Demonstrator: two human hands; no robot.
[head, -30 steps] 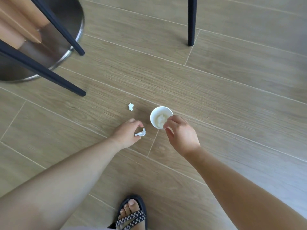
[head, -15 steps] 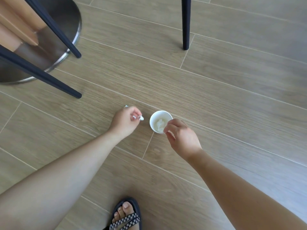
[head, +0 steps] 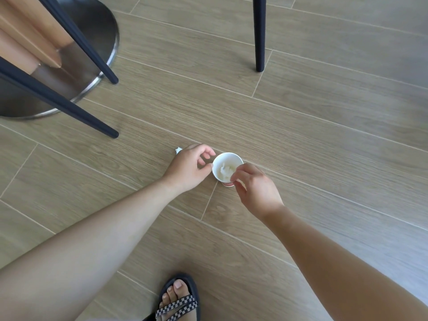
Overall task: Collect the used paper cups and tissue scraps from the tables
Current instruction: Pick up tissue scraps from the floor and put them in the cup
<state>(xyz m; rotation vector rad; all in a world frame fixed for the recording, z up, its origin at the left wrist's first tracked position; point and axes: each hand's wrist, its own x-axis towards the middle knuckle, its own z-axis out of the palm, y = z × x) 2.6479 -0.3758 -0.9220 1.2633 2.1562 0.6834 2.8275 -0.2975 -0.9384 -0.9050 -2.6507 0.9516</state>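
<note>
A white paper cup (head: 232,158) with a red base stands on the wood floor, with crumpled tissue (head: 225,171) inside it. My right hand (head: 256,189) pinches the cup's near rim between thumb and fingers. My left hand (head: 188,169) hovers at the cup's left side, fingers apart, thumb tip by the rim, with nothing visible in it. A small white tissue scrap (head: 178,150) lies on the floor just behind my left hand, partly hidden by the knuckles.
Dark chair legs (head: 102,128) (head: 259,33) stand on the floor at the left and top centre. A round metal table base (head: 99,66) sits at the top left. My sandalled foot (head: 179,297) is at the bottom centre.
My left hand carried a tissue scrap from the floor rightward to the cup's rim and no longer shows it. The right hand kept its hold on the cup.
</note>
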